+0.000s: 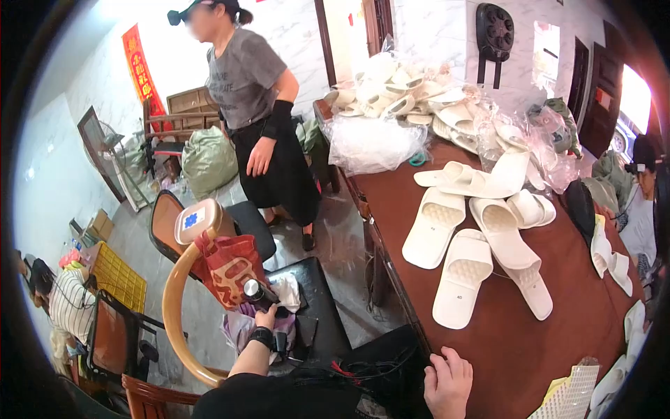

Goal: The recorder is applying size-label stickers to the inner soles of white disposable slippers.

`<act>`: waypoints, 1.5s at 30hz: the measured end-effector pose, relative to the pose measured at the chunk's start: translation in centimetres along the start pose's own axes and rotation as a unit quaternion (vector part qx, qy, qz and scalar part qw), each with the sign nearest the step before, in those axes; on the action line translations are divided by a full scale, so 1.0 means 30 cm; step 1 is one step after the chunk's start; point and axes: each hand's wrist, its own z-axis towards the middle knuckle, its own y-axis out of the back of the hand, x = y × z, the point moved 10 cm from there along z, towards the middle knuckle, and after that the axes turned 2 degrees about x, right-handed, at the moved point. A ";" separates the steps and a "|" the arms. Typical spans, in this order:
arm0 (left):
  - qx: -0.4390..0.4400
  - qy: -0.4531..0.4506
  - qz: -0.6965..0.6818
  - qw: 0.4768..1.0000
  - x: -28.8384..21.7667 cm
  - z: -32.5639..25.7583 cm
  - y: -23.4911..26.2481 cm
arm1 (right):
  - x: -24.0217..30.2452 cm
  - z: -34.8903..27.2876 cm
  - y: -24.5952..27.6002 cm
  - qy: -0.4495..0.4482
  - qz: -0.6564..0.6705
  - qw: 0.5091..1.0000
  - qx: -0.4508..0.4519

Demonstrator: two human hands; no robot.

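Observation:
My left hand [266, 317], with a dark band at the wrist, closes round the lower end of a dark bottle [261, 296] with a silvery cap. The bottle tilts beside a red patterned bag [234, 269] on a black seat [317, 293]; my fingers are partly hidden. At the near edge of the brown-topped table [380, 183], my right hand [449, 385] is empty, its fingers slightly bent and apart. Several loose white slippers [462, 279] lie on the table beyond it.
A heap of white slippers [398, 98] in clear plastic covers the table's far end. A lidded container [202, 218] sits above a curved wooden chair arm [171, 300]. One person [255, 91] stands ahead; others are at far left and right. Card sheets [569, 394] lie near right.

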 end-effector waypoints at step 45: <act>0.734 0.079 0.386 0.554 -0.002 -0.644 -0.278 | 0.013 0.033 0.131 -0.007 0.148 0.987 -0.058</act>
